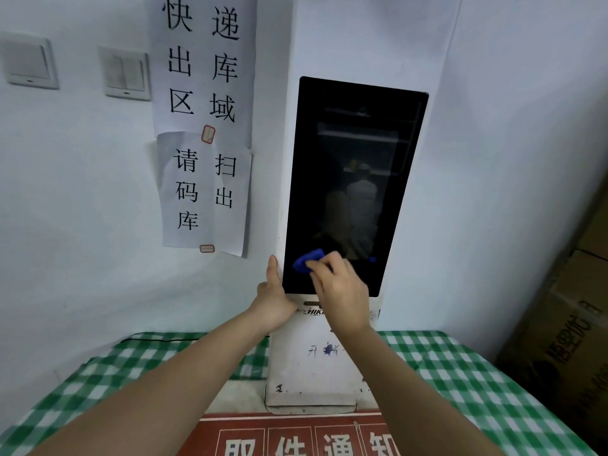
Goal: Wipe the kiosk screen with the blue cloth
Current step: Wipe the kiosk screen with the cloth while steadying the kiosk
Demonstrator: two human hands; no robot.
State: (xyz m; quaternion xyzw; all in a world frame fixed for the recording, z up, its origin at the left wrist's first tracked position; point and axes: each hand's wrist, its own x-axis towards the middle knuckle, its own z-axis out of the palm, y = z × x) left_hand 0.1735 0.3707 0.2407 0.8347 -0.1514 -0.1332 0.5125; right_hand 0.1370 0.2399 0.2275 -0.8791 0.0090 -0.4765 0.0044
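The kiosk is a white upright stand with a tall black screen (352, 179), dark and reflective, standing on the table against the wall. A small bunched blue cloth (306, 261) is pressed against the screen's lower left corner. My right hand (342, 287) is shut on the cloth, fingers over it, covering part of the screen's bottom edge. My left hand (274, 299) grips the kiosk's left side just below the screen, thumb pointing up along the edge. The white kiosk base (309, 373) shows scuffs and blue ink marks.
A green-and-white checked tablecloth (460, 383) covers the table. A red sign with white characters (296, 436) lies at the near edge. Paper notices (204, 126) and two light switches (125, 74) are on the wall at left. Cardboard boxes (566, 324) stand at right.
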